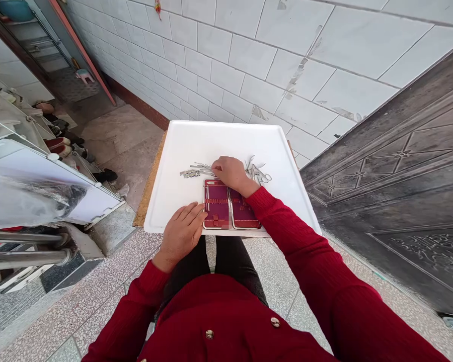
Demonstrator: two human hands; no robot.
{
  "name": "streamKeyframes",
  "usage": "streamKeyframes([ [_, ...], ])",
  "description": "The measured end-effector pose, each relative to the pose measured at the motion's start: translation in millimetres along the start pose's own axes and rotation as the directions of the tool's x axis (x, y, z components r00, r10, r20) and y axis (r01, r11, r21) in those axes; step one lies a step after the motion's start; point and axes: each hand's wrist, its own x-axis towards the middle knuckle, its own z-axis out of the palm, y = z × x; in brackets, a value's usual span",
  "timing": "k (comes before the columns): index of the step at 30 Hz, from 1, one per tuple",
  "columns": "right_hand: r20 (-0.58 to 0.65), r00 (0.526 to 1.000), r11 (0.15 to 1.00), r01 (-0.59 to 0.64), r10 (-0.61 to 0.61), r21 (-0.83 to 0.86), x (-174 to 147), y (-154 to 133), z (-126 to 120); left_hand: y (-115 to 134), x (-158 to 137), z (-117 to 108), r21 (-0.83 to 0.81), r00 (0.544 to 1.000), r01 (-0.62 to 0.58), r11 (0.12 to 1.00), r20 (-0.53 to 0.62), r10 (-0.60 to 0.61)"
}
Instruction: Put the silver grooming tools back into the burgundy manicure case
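Note:
A dark red zip case [217, 208] lies open near the front edge of a white tray [196, 136], with elastic loops across both halves. One or more slim metal tools [208, 196] sit in the loops at its left side. My left hand [184, 229] rests with fingers stretched out against the case's left edge. Beyond the case, my right hand [230, 172] has its fingers pinched together over several thin metal tools [196, 171]; what they hold is hidden. Right of that hand is a pile of scissors and other metal instruments [255, 170].
The tray lies on a wooden board [148, 201] close to a white tiled wall [226, 70]. A dark carved metal door [392, 166] stands at the right. On the left are a shoe rack [79, 161] and a white panel wrapped in plastic [41, 186].

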Motion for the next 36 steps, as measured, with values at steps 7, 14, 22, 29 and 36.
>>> streamKeyframes([
  [7,-0.056,0.998,0.993,-0.006,0.013,0.117,-4,14,6,-1,0,1,0.0,1.0,-0.005,1.0,-0.007,0.005],
  [14,-0.037,0.999,0.991,0.015,-0.01,0.132,-7,14,5,0,1,0,-0.026,1.0,0.023,0.999,0.022,-0.023],
  [22,-0.032,0.999,0.993,-0.007,0.011,0.122,-8,15,1,0,1,0,-0.028,1.0,0.019,0.999,0.012,-0.019],
  [29,-0.032,0.999,0.99,-0.009,0.014,0.139,-8,14,0,0,1,0,-0.036,1.0,0.019,0.999,0.007,-0.019],
  [36,-0.065,0.998,0.992,0.012,-0.003,0.128,-3,15,4,1,3,-2,0.015,1.0,-0.006,1.0,-0.011,0.006],
])
